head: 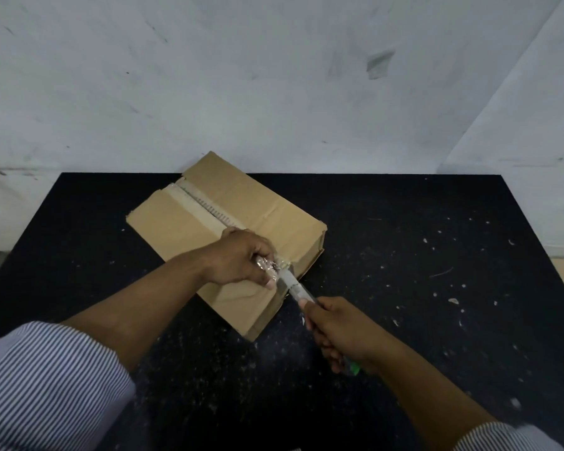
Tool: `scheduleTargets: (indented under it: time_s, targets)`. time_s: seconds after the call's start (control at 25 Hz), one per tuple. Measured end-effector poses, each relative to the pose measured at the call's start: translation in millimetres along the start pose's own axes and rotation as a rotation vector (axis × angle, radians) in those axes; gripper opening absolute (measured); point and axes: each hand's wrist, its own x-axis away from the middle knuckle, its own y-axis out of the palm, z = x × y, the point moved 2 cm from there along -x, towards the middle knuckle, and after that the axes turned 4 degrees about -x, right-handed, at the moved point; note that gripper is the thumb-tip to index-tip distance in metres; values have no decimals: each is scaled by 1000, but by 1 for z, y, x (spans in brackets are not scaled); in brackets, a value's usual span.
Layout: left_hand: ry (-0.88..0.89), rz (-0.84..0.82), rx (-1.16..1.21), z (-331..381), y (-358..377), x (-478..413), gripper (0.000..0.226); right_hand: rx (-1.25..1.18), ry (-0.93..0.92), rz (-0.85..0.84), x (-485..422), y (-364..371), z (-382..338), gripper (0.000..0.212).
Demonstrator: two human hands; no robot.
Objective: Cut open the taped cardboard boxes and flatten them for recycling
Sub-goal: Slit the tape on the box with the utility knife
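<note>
A: Left hand (pixel 241 258)?
B: Fingers curled round a crumpled wad of clear tape (pixel 267 266), resting on the cardboard box (pixel 241 203) at the near end of its top seam.
A: Right hand (pixel 336 333)?
B: Fist wrapped round a utility knife (pixel 295 286). Green butt end sticks out below the palm, tip at the tape wad.
A: Around?
B: Striped sleeves (pixel 46 385). Pale scraps (pixel 453 301) scattered on the black table (pixel 437 255). Box sits mid-table, angled, far corner toward the scuffed white wall (pixel 274 76).
A: Inside the box?
B: Flaps down, can't tell.
</note>
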Motion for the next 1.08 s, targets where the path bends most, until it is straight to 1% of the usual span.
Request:
scheduleTargets:
  time_s: [0.16, 0.24, 0.32, 0.36, 0.44, 0.52, 0.6, 0.64, 0.68, 0.72, 0.76, 0.8, 0.84, 0.92, 1.0, 1.08]
  targets:
    - [23, 48, 125, 7, -1, 0, 19, 11, -29, 39, -4, 3, -12, 37]
    - [25, 58, 189, 11, -3, 3, 17, 67, -30, 81, -7, 4, -16, 38]
    - [9, 63, 261, 14, -9, 7, 18, 159, -23, 159, -9, 0, -18, 40]
    - [-2, 74, 234, 12, -12, 8, 19, 173, -16, 184, -10, -2, -18, 40]
    - [-27, 105, 42, 4, -18, 8, 24, 123, -2, 176, -10, -2, -18, 40]
    - [-37, 118, -177, -2, -17, 9, 38, 122, -22, 189, -9, 0, -18, 40]
    - [-52, 177, -308, -3, -9, 8, 52, 174, -58, 254, -7, 1, -16, 40]
    - [-74, 230, -342, -1, -4, 8, 49, 202, -68, 283, -7, 1, -15, 41]
    - [-98, 287, -334, 2, 3, 7, 40, 227, -72, 300, -7, 1, -15, 41]
    - [-138, 328, -280, 6, 7, 6, 32, 261, -77, 309, -7, 0, -14, 40]
    - [-193, 363, -223, 11, 10, 4, 35, 311, -84, 319, -7, -1, -14, 40]
    - [-234, 373, -202, 17, 11, 1, 44, 360, -94, 333, -8, -2, -13, 39]
    - [-249, 354, -255, 22, 12, -4, 51, 395, -106, 353, -8, -3, -13, 39]
    - [-191, 298, -467, 30, 10, -13, 56, 445, -127, 387, -7, -6, -12, 35]
    - [-76, 263, -595, 31, 7, -20, 49, 571, -157, 422, -2, -11, -11, 29]
    - [-12, 213, -688, 28, 6, -21, 40, 771, -209, 462, 5, -14, -11, 22]
